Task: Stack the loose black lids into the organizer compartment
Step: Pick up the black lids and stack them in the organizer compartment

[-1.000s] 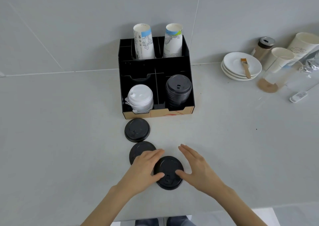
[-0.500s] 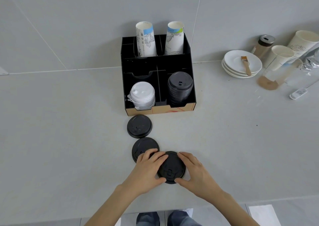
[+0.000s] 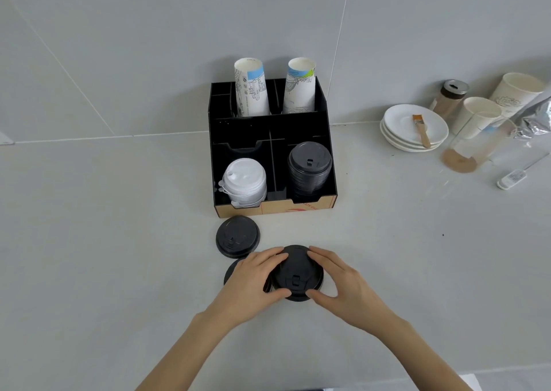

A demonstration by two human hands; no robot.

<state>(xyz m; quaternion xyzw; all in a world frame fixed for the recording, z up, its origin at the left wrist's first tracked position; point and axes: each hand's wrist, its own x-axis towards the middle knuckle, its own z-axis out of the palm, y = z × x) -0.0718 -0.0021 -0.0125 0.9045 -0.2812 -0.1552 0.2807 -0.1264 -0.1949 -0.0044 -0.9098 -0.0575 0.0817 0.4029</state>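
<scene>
— Gripping from both sides now: the left hand [image 3: 253,283] and the right hand [image 3: 347,283] are pinched on one black lid [image 3: 295,273], thumbs at the near rim, fingers curled over the far edge.

— Where's it sitting?

— Low over the counter [image 3: 119,241], partly covering a second lid [image 3: 231,274] under the left hand. A third lid [image 3: 237,240] lies just beyond, near the organizer [image 3: 298,208].

— And inside?

— Black lid stack [image 3: 309,167] front right, white lid stack [image 3: 245,182] front left, two paper cups [image 3: 252,88] behind.

Pale counter [image 3: 119,256], black organizer [image 3: 269,131], loose lids [image 3: 237,240], stacked saucers [image 3: 414,128], paper cups [image 3: 477,120]
</scene>
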